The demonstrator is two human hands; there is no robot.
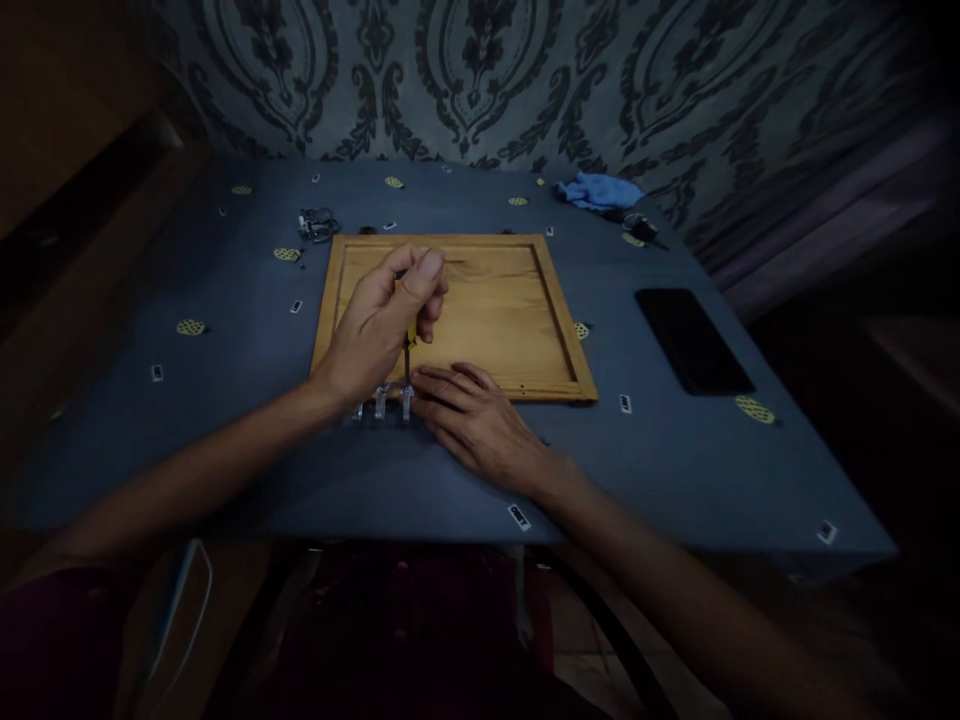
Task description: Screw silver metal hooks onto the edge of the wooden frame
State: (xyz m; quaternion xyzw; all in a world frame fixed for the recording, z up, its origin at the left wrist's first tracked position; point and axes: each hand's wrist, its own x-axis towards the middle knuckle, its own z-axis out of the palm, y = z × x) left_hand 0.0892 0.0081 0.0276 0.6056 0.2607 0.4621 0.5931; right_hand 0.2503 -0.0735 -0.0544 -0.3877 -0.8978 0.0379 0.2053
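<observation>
My left hand (386, 315) is closed around a screwdriver (411, 338) with a yellow handle, mostly hidden by the fingers. Its shaft points down, the tip at a small shiny metal hook (407, 402) on the front edge of a wooden framed board (559, 310). Two similar pieces, one a metal hook (381, 402), sit in a row to the left, partly under my left wrist. My right hand (480, 420) lies across the board's front edge with fingers stretched out, its fingertips beside the hook under the screwdriver.
A dark phone (694, 342) lies on the blue patterned tablecloth (225, 450) at right. Behind it are a blue cloth (598, 191) and a small dark object (645, 228). A clump of small metal pieces (318, 224) lies behind the board's left corner. A patterned curtain (465, 80) hangs at the back.
</observation>
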